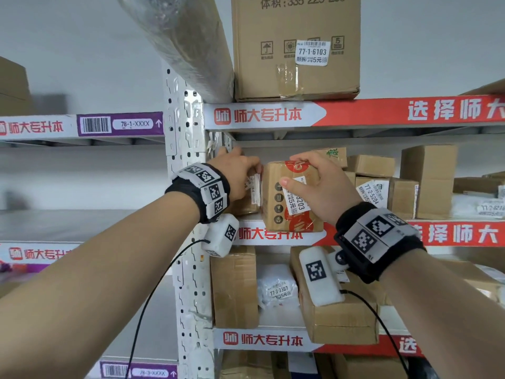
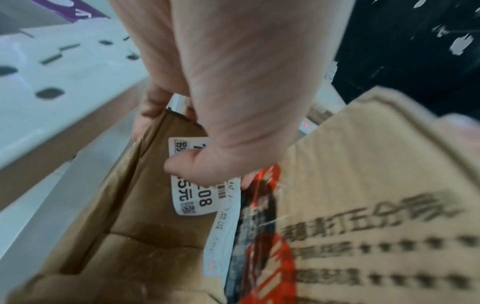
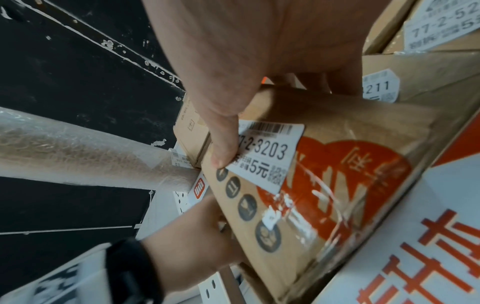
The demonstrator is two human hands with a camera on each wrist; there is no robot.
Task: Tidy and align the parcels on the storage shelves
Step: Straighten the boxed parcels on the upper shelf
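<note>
On the middle shelf (image 1: 451, 233), at its left end, stand two parcels side by side. My left hand (image 1: 246, 170) grips the plain brown box (image 1: 247, 207) beside the upright post. Its fingers curl over the top edge and its thumb presses the front label (image 2: 193, 202). My right hand (image 1: 295, 170) holds the red-printed box (image 1: 289, 212) labelled 77-2-3203, thumb on the label and fingers over the top. The right wrist view shows this red-printed box (image 3: 350, 164) tilted, its lower front corner out over the shelf edge. The left hand (image 2: 168, 144) hides most of the plain box's top.
A perforated white post (image 1: 188, 160) bounds the shelf on the left. Several brown boxes (image 1: 429, 179) crowd the shelf to the right. Above sit a large carton (image 1: 295, 47) and a bubble-wrapped roll (image 1: 185, 45). Below lie boxes (image 1: 235, 288) and a white bag (image 1: 276, 288).
</note>
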